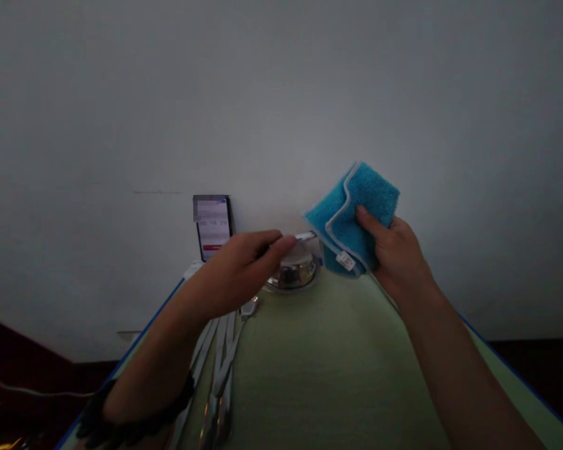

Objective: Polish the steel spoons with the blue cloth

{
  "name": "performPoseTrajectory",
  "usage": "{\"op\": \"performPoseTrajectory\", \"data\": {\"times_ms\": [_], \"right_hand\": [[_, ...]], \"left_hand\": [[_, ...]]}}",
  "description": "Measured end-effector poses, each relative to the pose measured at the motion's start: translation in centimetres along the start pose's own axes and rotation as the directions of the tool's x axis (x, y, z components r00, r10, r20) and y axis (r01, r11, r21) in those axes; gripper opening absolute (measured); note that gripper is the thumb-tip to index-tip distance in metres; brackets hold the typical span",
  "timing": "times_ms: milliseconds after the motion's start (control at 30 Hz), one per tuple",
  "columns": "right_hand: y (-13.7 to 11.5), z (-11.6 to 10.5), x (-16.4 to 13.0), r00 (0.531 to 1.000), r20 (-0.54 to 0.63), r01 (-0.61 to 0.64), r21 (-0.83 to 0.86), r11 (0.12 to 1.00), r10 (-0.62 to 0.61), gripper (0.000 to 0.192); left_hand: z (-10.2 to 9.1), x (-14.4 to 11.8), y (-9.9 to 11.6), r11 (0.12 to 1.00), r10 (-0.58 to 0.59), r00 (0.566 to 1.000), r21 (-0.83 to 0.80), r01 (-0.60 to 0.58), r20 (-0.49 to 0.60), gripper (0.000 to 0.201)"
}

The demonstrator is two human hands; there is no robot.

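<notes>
My left hand (244, 265) pinches a thin metal utensil (304, 236) by its handle, holding it level above a steel bowl (294, 274) at the far end of the table. My right hand (394, 256) grips a folded blue cloth (356, 212) with a white edge and a small tag, raised just right of the utensil's tip. The cloth touches or nearly touches that tip. A dark band circles my left wrist.
Several metal utensils (220, 362) lie in a row on the pale green table (328, 369) under my left forearm. A phone (213, 226) with a lit screen leans against the white wall behind the bowl. The table has a blue edge.
</notes>
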State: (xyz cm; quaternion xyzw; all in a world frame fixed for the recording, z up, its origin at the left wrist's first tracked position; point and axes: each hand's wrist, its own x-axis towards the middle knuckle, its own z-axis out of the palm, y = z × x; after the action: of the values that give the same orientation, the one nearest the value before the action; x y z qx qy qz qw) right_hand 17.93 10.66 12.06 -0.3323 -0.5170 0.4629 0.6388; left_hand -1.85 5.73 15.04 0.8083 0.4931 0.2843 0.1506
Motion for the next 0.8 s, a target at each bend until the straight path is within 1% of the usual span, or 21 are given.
{"op": "performPoseTrajectory", "data": {"times_ms": [33,67,100,133,167,200,267,333,400,467,500,600,633,667,733,800], "right_hand": [[-0.2,-0.5,0.0,0.996,0.074,-0.037,-0.054,0.998,0.041,0.026],[-0.4,-0.9,-0.1,0.983,0.160,-0.064,-0.144,0.987,0.087,0.025],[-0.7,-1.2,-0.2,0.963,0.238,-0.065,-0.259,0.964,0.129,0.025],[-0.9,-1.5,-0.4,0.939,0.304,-0.035,-0.384,0.923,0.162,0.025],[-1.1,-1.7,-0.5,0.919,0.354,0.026,-0.492,0.870,0.172,0.026],[-1.4,-1.9,-0.6,0.899,0.401,0.097,-0.575,0.813,0.176,0.026],[-1.8,-2.1,-0.8,0.853,0.488,0.222,-0.661,0.717,0.186,0.027],[-2.3,-2.1,-0.9,0.796,0.553,0.282,-0.699,0.657,0.247,0.026],[-2.6,-1.9,-1.0,0.734,0.594,0.306,-0.723,0.619,0.329,0.026],[-2.7,-1.3,-1.2,0.673,0.641,0.336,-0.710,0.619,0.369,0.026],[-2.7,-0.9,-1.3,0.643,0.674,0.359,-0.686,0.633,0.365,0.027],[-2.3,0.3,-1.7,0.581,0.763,0.444,-0.589,0.676,0.283,0.025],[-2.1,0.6,-1.8,0.573,0.779,0.465,-0.564,0.683,0.254,0.025],[-1.9,0.7,-1.9,0.577,0.784,0.477,-0.552,0.684,0.231,0.025],[-1.5,0.7,-1.8,0.618,0.759,0.475,-0.566,0.674,0.202,0.026],[-1.2,0.3,-1.7,0.665,0.720,0.441,-0.595,0.672,0.200,0.028]], "left_hand": [[-0.2,0.0,-0.3,1.000,-0.016,0.996,0.000,0.016,-0.084,0.036],[-0.4,-0.1,-0.6,0.999,-0.031,0.988,0.001,0.032,-0.150,0.035],[-0.5,-0.1,-1.0,0.999,-0.044,0.981,0.006,0.045,-0.189,0.035],[-0.7,-0.1,-1.3,0.998,-0.051,0.978,0.013,0.055,-0.204,0.035],[-0.8,-0.2,-1.7,0.998,-0.054,0.979,0.024,0.060,-0.199,0.035],[-0.9,-0.2,-2.0,0.997,-0.057,0.983,0.039,0.065,-0.174,0.035],[-0.9,-0.2,-2.3,0.996,-0.056,0.996,0.064,0.061,-0.072,0.038],[-0.9,-0.3,-2.4,0.997,-0.040,0.998,0.062,0.038,0.046,0.039],[-0.7,-0.4,-2.0,0.999,-0.013,0.991,0.038,0.008,0.133,0.039],[-0.6,-0.5,-1.3,0.999,0.019,0.985,0.033,-0.025,0.170,0.037],[-0.4,-0.5,-1.0,0.998,0.036,0.983,0.044,-0.045,0.182,0.036],[-0.1,-0.5,-0.1,0.991,0.083,0.969,0.085,-0.105,0.233,0.030],[0.0,-0.4,0.1,0.989,0.095,0.962,0.087,-0.121,0.255,0.027],[0.0,-0.4,0.2,0.987,0.105,0.957,0.086,-0.133,0.270,0.026],[0.0,-0.3,0.1,0.987,0.108,0.956,0.084,-0.136,0.273,0.026],[-0.3,-0.2,-0.3,0.991,0.086,0.969,0.081,-0.108,0.232,0.031]]}}
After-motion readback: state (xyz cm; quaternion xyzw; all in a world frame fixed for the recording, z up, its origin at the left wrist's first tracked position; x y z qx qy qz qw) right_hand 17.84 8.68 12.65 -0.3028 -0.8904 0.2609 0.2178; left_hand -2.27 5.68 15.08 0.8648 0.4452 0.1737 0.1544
